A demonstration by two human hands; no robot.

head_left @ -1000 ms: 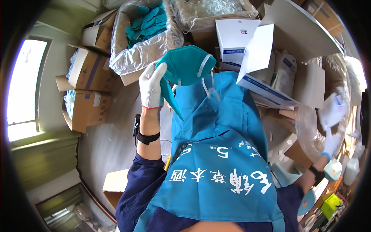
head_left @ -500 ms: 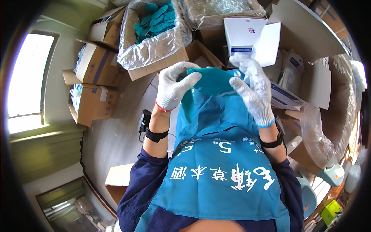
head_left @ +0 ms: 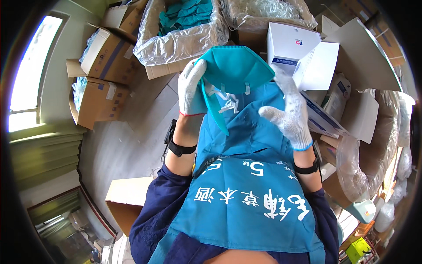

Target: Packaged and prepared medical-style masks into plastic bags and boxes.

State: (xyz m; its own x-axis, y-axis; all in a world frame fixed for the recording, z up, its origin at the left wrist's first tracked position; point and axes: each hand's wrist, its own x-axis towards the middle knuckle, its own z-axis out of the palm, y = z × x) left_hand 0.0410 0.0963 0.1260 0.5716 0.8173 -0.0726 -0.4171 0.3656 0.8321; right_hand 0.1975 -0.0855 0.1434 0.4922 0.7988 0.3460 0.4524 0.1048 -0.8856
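A teal folding face mask (head_left: pixel 235 66) is spread out in front of my chest, its lower flap hanging down on the left side. White ear straps (head_left: pixel 228 103) dangle beneath it. Gripping its left edge is my left hand (head_left: pixel 192 88), in a white knit glove, with the fingers partly behind the mask. My right hand (head_left: pixel 288 110), also gloved, is at the mask's right corner, thumb and fingers spread apart; whether a fingertip touches the mask I cannot tell. A teal apron (head_left: pixel 255 193) lies below both hands.
Beyond my hands stands a plastic-lined carton (head_left: pixel 176 50) of teal mask pieces. A white box (head_left: pixel 292 42) and an open carton (head_left: pixel 345 105) with packed goods are on the right, by a large clear bag (head_left: pixel 351 163). Stacked brown cartons (head_left: pixel 101 101) are at the left.
The mask has been raised and turned so its broad face and white straps show. My left hand has shifted upward along its edge; the right hand's fingers have moved down and apart.
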